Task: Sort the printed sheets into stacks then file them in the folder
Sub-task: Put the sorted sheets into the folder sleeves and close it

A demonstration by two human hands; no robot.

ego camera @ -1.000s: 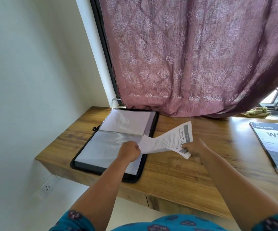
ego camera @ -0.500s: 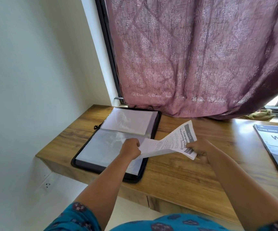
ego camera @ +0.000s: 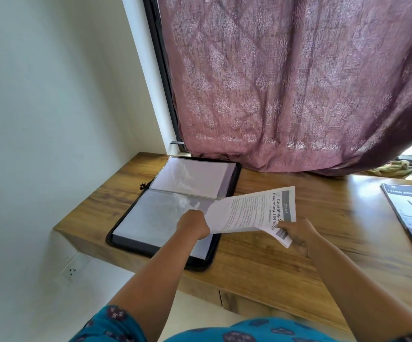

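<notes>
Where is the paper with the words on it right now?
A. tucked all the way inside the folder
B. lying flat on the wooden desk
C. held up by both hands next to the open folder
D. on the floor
C: the left hand grips one end of the printed sheet and the right hand pinches the other, holding it above the desk at the right edge of the open folder.

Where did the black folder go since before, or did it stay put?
No, it stayed put. The folder lies open at the same left end of the wooden desk, its far edge just below the curtain hem.
</notes>
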